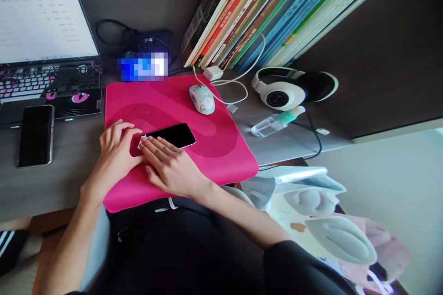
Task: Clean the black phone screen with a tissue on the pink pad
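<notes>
A black-screened smartphone (178, 136) lies face up on a pink desk mat (221, 156). My left hand (117, 150) is curled around the phone's left end, thumb on the near side and index finger on the far side. Stretched across the same end, my right hand (173, 166) presses a small white wipe (141, 142) to the glass under its fingertips. Most of the wipe is covered by those fingers. Just beyond my left hand, a thin clear sheet (138, 117) rests on the mat.
A mouse (201, 99) sits at the mat's far side near a white charger (213, 73) and cable. To the right are headphones (280, 87) and a clear spray bottle (277, 122). A laptop (48, 87) and second phone (36, 136) are left; books (221, 23) stand behind.
</notes>
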### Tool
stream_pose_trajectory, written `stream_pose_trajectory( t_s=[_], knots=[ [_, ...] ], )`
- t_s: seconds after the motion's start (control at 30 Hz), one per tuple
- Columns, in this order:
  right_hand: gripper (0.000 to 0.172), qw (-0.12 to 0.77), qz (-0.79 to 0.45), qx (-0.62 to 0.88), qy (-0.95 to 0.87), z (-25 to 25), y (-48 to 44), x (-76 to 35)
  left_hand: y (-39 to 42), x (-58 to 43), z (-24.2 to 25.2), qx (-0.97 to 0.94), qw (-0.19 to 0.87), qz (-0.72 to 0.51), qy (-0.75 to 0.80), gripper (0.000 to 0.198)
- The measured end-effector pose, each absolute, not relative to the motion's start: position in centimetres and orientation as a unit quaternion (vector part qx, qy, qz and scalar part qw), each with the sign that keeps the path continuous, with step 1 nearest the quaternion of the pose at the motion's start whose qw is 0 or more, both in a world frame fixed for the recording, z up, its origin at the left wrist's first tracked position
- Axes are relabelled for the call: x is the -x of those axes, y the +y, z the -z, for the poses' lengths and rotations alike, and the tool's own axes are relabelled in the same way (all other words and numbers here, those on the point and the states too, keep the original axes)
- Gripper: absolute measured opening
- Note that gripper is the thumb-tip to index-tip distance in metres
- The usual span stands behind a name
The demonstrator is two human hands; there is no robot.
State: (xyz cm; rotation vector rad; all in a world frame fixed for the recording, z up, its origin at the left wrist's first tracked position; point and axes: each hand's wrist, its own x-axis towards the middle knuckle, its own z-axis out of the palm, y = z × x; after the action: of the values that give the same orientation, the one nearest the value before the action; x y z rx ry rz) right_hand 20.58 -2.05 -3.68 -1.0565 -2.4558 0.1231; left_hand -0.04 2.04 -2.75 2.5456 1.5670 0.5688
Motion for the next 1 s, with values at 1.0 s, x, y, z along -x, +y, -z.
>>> stream_pose_trajectory(
  t_s=[1.0],
  knots=[
    [0.055, 0.29, 0.024, 0.517, -0.805, 5.4, -4.4, -26.8, 1.9, 0.2, 2.1, -0.85, 0.082, -0.153, 0.498, 0.061]
  ],
)
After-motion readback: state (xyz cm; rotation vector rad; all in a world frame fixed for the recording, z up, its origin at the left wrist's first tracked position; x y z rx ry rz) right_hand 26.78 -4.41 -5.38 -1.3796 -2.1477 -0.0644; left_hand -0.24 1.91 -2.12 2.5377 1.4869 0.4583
